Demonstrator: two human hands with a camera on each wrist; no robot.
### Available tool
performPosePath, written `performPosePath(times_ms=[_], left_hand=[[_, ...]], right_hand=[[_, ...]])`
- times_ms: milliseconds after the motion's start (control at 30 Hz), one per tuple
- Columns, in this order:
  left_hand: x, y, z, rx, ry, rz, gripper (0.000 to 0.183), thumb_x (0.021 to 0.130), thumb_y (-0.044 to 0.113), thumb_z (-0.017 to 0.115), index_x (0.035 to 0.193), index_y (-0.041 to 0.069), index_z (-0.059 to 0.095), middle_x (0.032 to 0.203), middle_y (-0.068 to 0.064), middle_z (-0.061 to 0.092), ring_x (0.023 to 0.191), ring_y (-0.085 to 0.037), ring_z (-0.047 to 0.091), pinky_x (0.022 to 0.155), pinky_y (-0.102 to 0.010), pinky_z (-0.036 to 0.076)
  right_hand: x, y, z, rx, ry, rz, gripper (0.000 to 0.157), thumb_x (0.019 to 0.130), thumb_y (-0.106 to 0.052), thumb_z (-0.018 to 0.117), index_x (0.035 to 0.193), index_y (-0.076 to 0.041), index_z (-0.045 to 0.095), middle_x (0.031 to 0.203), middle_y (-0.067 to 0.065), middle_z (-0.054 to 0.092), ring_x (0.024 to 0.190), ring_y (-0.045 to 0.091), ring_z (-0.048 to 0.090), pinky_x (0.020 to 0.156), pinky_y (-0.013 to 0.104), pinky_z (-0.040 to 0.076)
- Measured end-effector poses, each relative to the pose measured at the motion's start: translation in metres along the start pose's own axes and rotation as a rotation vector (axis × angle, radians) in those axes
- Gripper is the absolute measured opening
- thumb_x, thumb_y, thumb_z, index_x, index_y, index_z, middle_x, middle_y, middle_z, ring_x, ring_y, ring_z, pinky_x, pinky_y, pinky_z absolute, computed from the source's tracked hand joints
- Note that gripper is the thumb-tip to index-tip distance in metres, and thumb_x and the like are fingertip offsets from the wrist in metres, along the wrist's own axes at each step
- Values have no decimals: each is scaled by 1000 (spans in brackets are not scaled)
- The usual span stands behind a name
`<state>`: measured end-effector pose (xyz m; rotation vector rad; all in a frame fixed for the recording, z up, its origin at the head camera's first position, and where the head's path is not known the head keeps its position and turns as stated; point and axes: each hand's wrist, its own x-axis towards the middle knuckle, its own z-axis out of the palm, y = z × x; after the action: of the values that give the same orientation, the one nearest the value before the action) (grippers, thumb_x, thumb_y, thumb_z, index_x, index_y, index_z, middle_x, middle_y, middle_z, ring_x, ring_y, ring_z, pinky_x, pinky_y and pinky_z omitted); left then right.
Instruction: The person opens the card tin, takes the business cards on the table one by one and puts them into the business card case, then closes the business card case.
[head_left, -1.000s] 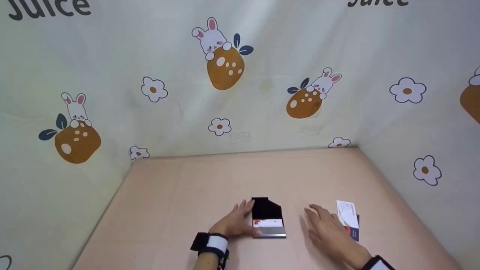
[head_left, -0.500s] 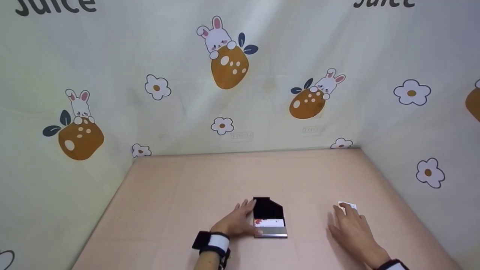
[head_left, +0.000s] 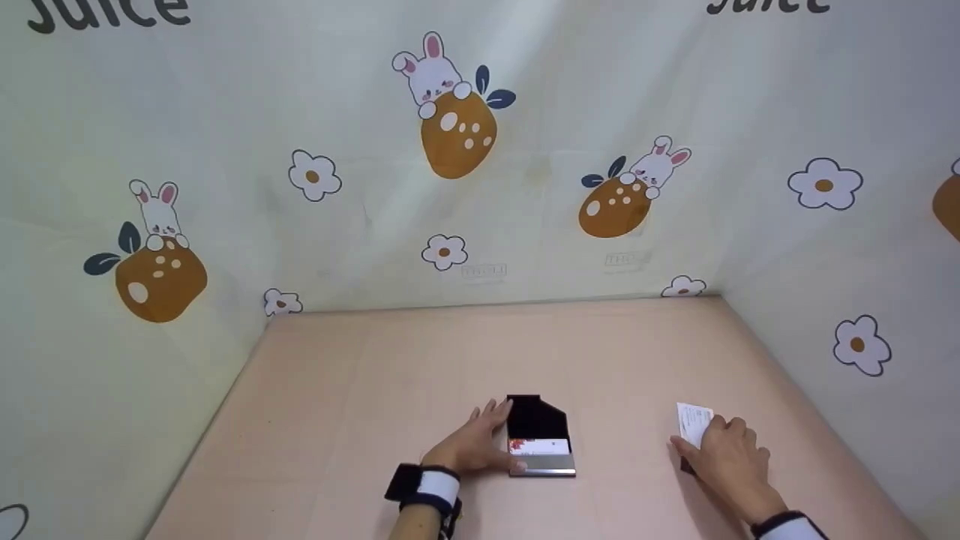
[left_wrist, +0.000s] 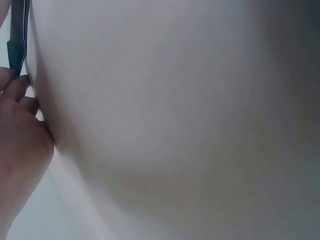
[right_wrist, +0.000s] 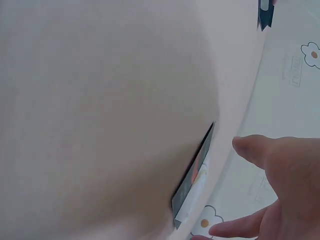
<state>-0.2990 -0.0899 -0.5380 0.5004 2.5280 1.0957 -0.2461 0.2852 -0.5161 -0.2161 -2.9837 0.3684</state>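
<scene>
A black card case [head_left: 535, 417] with a silver front strip lies opened out on the table, a white card with a red print [head_left: 538, 446] tucked inside it. My left hand [head_left: 472, 444] rests against the case's left side, its thumb on the silver strip. Farther right, a white business card [head_left: 693, 422] lies over a dark card [right_wrist: 189, 184]. My right hand [head_left: 731, 457] reaches over this pair, thumb on the left and fingers on the right. In the right wrist view, thumb and fingers are spread around the cards.
The pinkish tabletop [head_left: 405, 360] meets a printed cloth backdrop [head_left: 525, 202] with rabbits, fruit and flowers. This cloth also stands along the left and right sides of the table.
My right hand has moved right, away from the case side, and over the cards; its thumb now shows at their left edge. My left hand and the case stay put.
</scene>
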Motion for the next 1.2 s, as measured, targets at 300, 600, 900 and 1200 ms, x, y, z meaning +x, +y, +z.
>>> performPosePath(times_ms=[300,600,900,1200], left_hand=[[0,2,1,-4,-8,-18,108,73,33,89,159,11,27,168,-13,20,157,-40,7,128,-57,9],[0,6,0,0,-1,-22,109,72,33,89,159,12,27,168,-13,20,157,-39,7,128,-57,8],[1,1,0,4,-9,13,109,73,31,89,159,8,26,167,-14,21,157,-37,8,129,-55,7],[1,2,0,5,-7,27,110,72,30,89,158,5,26,167,-14,22,158,-35,8,129,-54,6]], right_hand=[[5,3,4,27,-119,88,65,91,-44,68,95,20,58,85,27,51,76,34,49,62,46,47],[8,4,2,65,-118,112,53,88,-31,67,95,21,58,86,28,50,78,36,50,64,48,47],[8,2,-2,99,-106,125,49,82,-25,70,93,21,57,84,27,50,76,35,50,60,43,47],[6,2,0,133,-85,89,47,75,-16,72,94,23,56,84,26,50,72,32,51,56,37,46]])
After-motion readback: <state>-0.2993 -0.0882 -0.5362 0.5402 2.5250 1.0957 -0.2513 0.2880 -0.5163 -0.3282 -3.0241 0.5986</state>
